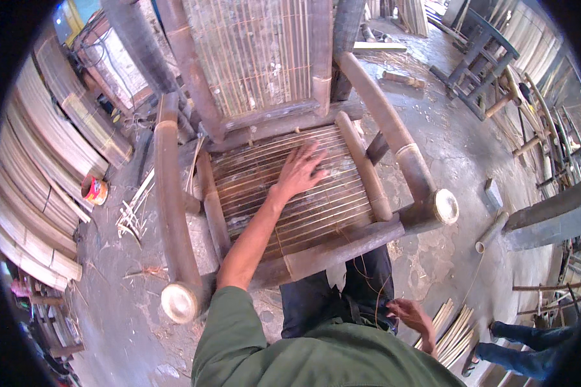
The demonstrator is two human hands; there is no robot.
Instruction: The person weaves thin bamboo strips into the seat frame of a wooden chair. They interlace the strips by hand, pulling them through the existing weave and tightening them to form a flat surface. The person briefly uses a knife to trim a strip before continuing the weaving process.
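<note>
A bamboo armchair [394, 145] stands in front of me, with thick round arms and a slatted back [252, 58]. Its seat [252, 219] is made of thin bamboo slats crossed by fine binding strands. My left hand [298, 169] lies on the slats with its fingers spread, holding nothing. Down beside my right thigh, my right hand [412, 316] has its fingers curled together; what is in them is too small to make out. A thin loose strand [376, 297] hangs from the seat's front edge and loops close to the right hand's fingertips.
Bundled bamboo strips [455, 332] lie on the floor at lower right, near another person's legs [523, 351]. Bamboo panels [39, 174] lean along the left, beside a small red-orange tin [95, 190]. A wooden frame [478, 61] stands at far right. A bamboo piece [492, 232] lies nearer.
</note>
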